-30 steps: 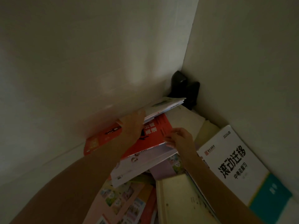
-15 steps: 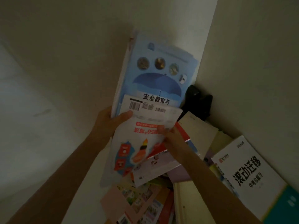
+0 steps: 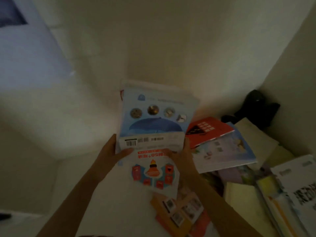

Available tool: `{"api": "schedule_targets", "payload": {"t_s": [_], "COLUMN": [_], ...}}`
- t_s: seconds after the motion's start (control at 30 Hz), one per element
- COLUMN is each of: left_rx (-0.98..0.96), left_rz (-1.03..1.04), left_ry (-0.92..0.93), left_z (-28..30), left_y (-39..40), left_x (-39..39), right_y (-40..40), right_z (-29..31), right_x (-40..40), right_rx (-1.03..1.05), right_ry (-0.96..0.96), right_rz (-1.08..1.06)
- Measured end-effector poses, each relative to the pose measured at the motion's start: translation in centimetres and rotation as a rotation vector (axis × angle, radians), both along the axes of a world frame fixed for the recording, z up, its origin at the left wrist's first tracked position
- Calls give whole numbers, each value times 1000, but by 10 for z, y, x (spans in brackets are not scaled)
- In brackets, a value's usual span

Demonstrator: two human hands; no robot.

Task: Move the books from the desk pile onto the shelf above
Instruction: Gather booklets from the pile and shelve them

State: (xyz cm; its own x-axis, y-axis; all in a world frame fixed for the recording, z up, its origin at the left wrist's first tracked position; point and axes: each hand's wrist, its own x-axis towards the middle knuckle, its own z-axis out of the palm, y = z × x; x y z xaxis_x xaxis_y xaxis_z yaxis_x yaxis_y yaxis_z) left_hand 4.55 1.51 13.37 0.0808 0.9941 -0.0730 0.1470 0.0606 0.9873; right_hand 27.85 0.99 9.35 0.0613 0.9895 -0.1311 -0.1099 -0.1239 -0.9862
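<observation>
Our left hand [image 3: 113, 152] grips the left edge of a small bundle of booklets, thumb curled over the front, while our right hand [image 3: 182, 153] pinches the right edge. The bundle is raised off the counter [image 3: 119, 211] at 12 o'clock from our wrists, tilted toward the wall [image 3: 153, 48]. Its rear piece is a blue booklet [image 3: 153, 113] with an umbrella picture and four round photos; in front hangs a white booklet [image 3: 153, 171] with barcodes and, upside down, a red band reading "50+".

At 3 o'clock lies the desk pile [image 3: 239, 168]: a red-covered book [image 3: 207, 130] resting on a pale blue one [image 3: 227, 151], yellowish books below, and a white book [image 3: 301, 189] with blurred black characters we cannot read. A dark object [image 3: 256, 106] sits in the corner beyond. An orange booklet [image 3: 177, 212] lies at 6 o'clock.
</observation>
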Motion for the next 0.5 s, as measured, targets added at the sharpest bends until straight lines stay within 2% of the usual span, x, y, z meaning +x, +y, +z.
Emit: {"api": "schedule_targets", "payload": {"t_s": [0.17,0.37,0.5], "left_rx": [39,-95,-103], "left_rz": [94,-11,126], "left_ry": [17,-119,-250], "left_z": [-28,-67,-87], "left_y": [-31,-50,-59], "left_x": [-38,-38,-42], "right_y": [-11,-32,-45], "right_z": [-13,-28,-35], "right_x": [-54,-66,-80], "right_rx": [-66,-14,-51], "right_ry": [36,91,95], "right_rz": [45,45,68]}}
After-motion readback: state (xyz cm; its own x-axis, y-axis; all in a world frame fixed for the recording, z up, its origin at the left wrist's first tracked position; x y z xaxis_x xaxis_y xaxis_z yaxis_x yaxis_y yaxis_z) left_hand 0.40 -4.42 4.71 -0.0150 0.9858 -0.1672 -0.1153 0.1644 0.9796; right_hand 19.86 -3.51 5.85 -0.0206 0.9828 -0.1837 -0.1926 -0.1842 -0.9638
